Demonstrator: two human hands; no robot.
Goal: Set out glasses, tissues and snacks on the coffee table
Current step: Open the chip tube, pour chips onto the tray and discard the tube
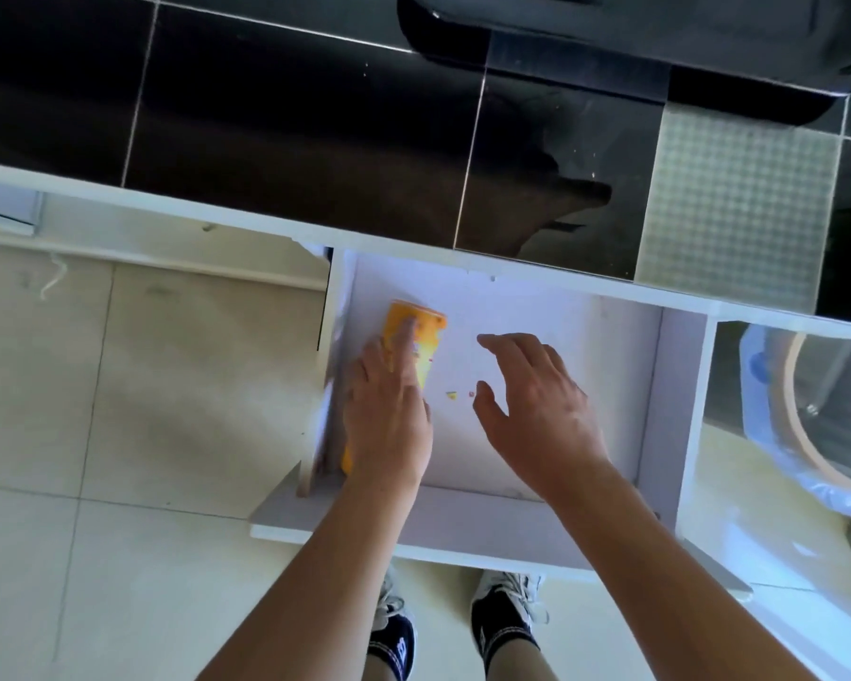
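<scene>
A yellow-orange snack can [426,344] lies on its side at the left of an open white drawer [659,395], beside the left wall. My left hand [389,415] lies on top of the can, its index finger stretched along it and the rest of the hand wrapping round it. My right hand [536,405] hovers over the middle of the drawer with fingers spread and relaxed, holding nothing. Two small crumbs [453,395] lie on the drawer floor between my hands.
The drawer is pulled out of a white cabinet with a glossy black tiled top [315,115]. A round bin with a blue liner [806,425] stands at the right. My feet in dark sneakers [502,616] stand on pale floor tiles below the drawer front.
</scene>
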